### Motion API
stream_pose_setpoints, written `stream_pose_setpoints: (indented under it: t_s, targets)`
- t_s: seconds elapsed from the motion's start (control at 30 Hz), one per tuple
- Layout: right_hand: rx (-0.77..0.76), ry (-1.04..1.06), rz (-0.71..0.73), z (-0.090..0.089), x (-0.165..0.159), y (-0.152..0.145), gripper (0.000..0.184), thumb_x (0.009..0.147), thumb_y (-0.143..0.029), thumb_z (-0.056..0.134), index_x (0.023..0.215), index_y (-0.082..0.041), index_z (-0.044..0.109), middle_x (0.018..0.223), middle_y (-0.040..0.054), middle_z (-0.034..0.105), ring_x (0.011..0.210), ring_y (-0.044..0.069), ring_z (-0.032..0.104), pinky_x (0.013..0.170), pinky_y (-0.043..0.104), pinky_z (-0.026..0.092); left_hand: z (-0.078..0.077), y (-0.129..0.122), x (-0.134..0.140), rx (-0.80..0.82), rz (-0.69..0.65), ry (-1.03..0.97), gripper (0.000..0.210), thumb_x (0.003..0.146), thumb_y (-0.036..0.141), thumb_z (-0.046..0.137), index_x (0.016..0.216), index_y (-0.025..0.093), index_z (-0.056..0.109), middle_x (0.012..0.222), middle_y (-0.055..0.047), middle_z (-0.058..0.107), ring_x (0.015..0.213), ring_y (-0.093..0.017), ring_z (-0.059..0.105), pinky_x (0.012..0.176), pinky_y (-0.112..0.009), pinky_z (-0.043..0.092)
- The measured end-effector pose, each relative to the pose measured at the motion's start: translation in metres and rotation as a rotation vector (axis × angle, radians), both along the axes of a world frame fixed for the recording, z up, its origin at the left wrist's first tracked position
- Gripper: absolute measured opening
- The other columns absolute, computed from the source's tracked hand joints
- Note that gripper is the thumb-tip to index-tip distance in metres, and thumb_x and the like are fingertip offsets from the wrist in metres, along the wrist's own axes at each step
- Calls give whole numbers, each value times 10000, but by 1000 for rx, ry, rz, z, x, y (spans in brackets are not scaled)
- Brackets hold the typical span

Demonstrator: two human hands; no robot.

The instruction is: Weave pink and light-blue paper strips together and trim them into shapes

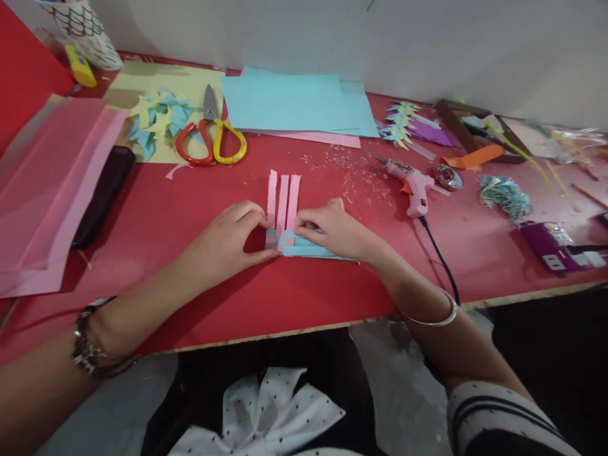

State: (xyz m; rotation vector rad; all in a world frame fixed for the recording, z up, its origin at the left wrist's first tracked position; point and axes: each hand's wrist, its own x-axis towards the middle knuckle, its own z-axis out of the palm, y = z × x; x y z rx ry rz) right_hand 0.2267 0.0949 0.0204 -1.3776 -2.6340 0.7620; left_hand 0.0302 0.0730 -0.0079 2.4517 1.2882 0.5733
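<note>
1. The pink strips (282, 206) stood in a row of three across the left end of the blue strips (316, 250), in the middle of the red table (223, 297) and straight ahead of you
2. Your left hand (232, 231) met that left end with thumb and forefinger parted, both touching paper; I could not tell how firmly they gripped
3. Your right hand (339, 228) lay over the blue strips with its fingers curled, just right of the third pink strip; whether they were clamped on a strip, I could not tell
4. The step in hand looked like interlacing, so it called for the left hand to pin the crossed part flat while the right worked one strip at a time
5. Even over-and-under passes and snug, square crossings mattered most; the gaps between the upper pink ends suggested drawing each strip close to its neighbour gently, since thin paper would crease or tear
6. Toward you, red tabletop showed between the blue strips and the front edge (285, 335), giving your wrists some room
7. On the right, the glue gun (418, 193) lay beyond your hand, its cord (437, 256) running to the front edge, so a wide elbow swing risked snagging it
8. Beyond the pink strips, the scissors (209, 111) and the blue sheets (289, 101) bounded your forward reach
</note>
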Motion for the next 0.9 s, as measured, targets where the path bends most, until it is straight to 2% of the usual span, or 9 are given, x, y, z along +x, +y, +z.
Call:
stream_pose_setpoints:
  t_s: [0.4, 0.9]
  targets:
    - [-21, 28, -22, 3, 0, -2, 124, 818, -220, 461, 752, -143, 531, 584, -59, 481, 538, 59, 384, 768, 301, 204, -2, 1, -1, 0, 1, 24, 269, 722, 435, 572, 800, 188, 500, 907, -54, 551, 844, -206, 539, 735, -327, 443]
    - [22, 17, 10, 3, 2, -3, 146, 828, -238, 443, 766, -150, 543, 559, -68, 467, 518, 56, 358, 776, 305, 191, 0, 0, -1, 11, -35, 49, 283, 747, 450, 537, 797, 172, 518, 902, -60, 568, 836, -205, 552, 693, -304, 444]
